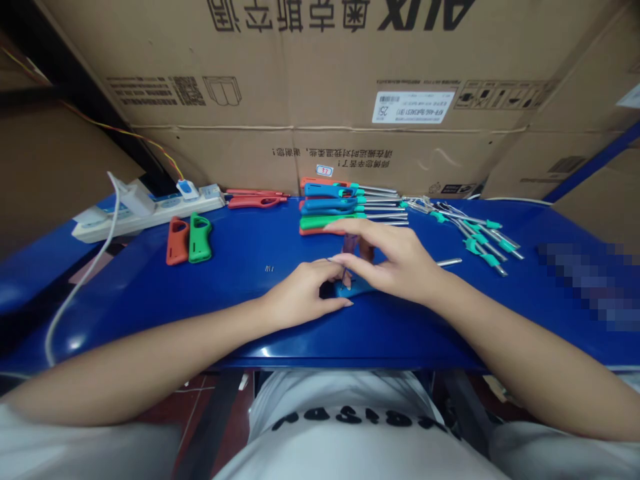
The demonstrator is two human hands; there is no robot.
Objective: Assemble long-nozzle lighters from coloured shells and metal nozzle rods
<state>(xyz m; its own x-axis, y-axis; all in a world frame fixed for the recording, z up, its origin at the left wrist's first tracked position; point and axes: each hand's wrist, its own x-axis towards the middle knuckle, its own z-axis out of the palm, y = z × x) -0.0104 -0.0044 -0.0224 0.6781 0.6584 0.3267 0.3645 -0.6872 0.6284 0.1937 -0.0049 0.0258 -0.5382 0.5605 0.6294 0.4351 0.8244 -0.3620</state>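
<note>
My left hand [305,292] and my right hand [390,257] meet at the middle of the blue table [240,313], near its front edge. Both are closed around a blue plastic lighter body [353,288] that lies on the table between them. A metal tube [449,263] sticks out to the right behind my right hand. The right index finger stretches left over the piece; the thumb and other fingers pinch it. Most of the piece is hidden by my fingers.
A stack of assembled long lighters [345,207] lies at the back centre. Loose metal tubes with teal tips [475,230] are at the right. An orange shell [177,240] and a green shell [200,237] lie left, near a power strip [150,210]. Cardboard boxes [320,87] stand behind.
</note>
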